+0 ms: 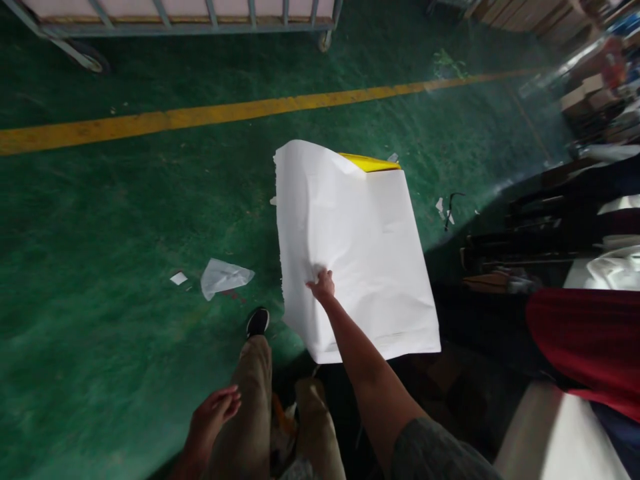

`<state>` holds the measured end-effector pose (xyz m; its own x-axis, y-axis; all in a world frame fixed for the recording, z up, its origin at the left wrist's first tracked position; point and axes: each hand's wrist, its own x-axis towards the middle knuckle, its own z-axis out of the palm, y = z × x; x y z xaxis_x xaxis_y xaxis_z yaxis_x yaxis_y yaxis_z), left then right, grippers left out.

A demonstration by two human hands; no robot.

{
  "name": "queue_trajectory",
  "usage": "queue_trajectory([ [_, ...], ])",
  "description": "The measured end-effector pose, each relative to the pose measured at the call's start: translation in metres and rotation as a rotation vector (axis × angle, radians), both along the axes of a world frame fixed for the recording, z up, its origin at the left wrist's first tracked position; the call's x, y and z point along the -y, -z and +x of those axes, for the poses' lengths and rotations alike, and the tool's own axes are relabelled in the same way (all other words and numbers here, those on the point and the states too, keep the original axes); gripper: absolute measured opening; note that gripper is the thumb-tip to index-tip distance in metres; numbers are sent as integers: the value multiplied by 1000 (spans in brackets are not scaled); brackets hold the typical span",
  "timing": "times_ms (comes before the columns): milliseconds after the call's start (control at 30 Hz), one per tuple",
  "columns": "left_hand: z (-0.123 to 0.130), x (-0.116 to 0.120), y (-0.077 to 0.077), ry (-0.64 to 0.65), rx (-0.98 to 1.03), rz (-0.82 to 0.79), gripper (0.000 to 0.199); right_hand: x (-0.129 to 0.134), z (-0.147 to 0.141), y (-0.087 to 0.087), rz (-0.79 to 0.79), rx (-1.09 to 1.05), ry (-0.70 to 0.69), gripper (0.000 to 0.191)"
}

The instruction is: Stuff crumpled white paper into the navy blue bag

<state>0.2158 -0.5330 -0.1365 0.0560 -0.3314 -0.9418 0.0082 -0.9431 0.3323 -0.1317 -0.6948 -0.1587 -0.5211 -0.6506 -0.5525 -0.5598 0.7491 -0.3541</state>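
Note:
A large white sheet [367, 253] covers the top of something box-like in front of me, its left edge ragged and overhanging. At its far side a yellow piece [371, 163] shows from under the sheet. My right hand [323, 285] rests on the sheet near its left part, thumb and fingers apart, pressing a crease. What lies beneath the sheet is hidden. My left hand [215, 410] hangs low over my left leg, away from the sheet. Its fingers are curled together, and I see nothing in them.
A wheeled metal cart [185, 28] stands at the far left, beyond a yellow floor line [200, 115]. A clear plastic scrap [225, 277] lies on the green floor. Red cloth [590, 347] and dark clutter fill the right side. Cardboard boxes [583, 97] sit at far right.

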Motion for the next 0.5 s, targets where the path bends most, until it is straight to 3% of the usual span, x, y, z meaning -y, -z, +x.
queue_trajectory([
  [133, -16, 21, 6, -3, -36, -82, 54, -3, -17, 4, -87, 64, 28, 20],
  [200, -22, 33, 10, 24, -35, -116, 57, -8, -31, 4, -129, 107, 52, 17],
  [333, -44, 66, 21, 78, -65, -159, 59, -30, -60, -2, -231, 227, 161, 24],
  [500, -113, 125, 55, 98, -126, -328, 51, -64, -77, -16, -349, 412, 257, 57],
])
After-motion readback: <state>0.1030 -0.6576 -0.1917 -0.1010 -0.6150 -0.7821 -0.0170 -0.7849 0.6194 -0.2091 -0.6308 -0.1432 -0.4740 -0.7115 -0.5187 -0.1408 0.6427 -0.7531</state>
